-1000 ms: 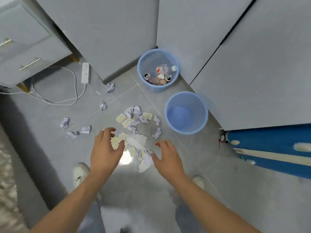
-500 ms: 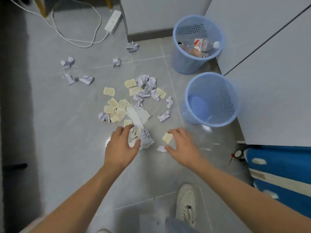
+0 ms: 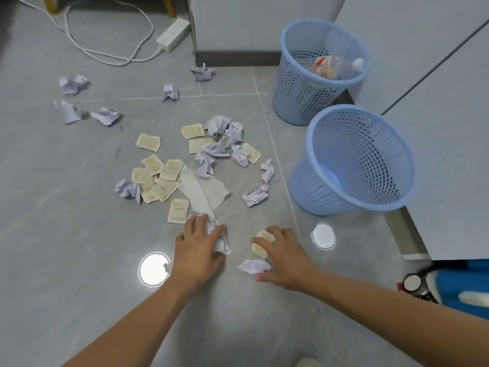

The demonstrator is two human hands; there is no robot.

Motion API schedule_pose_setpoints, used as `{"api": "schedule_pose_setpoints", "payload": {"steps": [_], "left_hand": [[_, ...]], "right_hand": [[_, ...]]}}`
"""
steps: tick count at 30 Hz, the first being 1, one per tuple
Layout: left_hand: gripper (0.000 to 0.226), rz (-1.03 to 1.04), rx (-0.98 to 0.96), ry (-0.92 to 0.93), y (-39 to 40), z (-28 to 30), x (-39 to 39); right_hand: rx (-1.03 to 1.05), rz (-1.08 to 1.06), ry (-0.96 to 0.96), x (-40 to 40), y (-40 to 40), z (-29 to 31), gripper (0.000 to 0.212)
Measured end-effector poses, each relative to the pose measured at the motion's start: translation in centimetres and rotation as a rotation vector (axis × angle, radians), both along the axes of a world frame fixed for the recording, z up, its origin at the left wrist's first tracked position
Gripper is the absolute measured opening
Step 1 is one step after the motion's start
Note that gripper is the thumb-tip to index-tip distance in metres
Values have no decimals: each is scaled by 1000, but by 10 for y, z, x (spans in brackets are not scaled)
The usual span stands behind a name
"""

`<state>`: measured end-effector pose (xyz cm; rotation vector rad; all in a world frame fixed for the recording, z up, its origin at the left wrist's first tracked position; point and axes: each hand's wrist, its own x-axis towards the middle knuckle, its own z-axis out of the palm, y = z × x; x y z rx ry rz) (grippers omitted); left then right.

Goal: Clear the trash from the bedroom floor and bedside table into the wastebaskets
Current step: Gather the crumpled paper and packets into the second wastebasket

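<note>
Floor (image 3: 66,207): crumpled paper balls (image 3: 103,116) far left, yellow wrappers (image 3: 158,178) mid-scatter. Left hand (image 3: 198,247) — fingers closed on crumpled paper (image 3: 222,241). Right hand (image 3: 284,256) — pinching a yellow wrapper (image 3: 260,243). Two blue wastebaskets (image 3: 360,160) right; far one holds bottles.

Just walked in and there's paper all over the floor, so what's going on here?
A person is picking litter up off the grey floor by hand. The left hand is closing on a crumpled white paper, and the right hand is pinching a small yellow wrapper, with another paper ball beside it. Many wrappers and paper balls lie scattered ahead. The near blue wastebasket looks empty; the far wastebasket holds a bottle and other trash.
</note>
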<state>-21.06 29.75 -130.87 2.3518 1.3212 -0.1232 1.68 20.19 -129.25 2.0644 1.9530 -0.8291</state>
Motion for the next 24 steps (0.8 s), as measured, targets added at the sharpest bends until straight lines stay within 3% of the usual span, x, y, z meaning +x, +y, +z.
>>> {"api": "schedule_pose_setpoints", "payload": {"steps": [7,13,17,21,24], "left_hand": [[54,-37,0,-32,5,-9,-20],[40,30,81,-203,15,8,-28],[44,127,183,-351,31,38,-12],[52,169,244,-612,50,97,32],[48,84,331,-832,62,150,76]], "right_hand": [[219,19,110,-26,-8,-25,25],[309,-82,254,-27,-11,10,1],[633,-174,340,-17,26,105,9],[938,-306,248,37,62,176,10],[976,-454,165,93,75,190,7]]}}
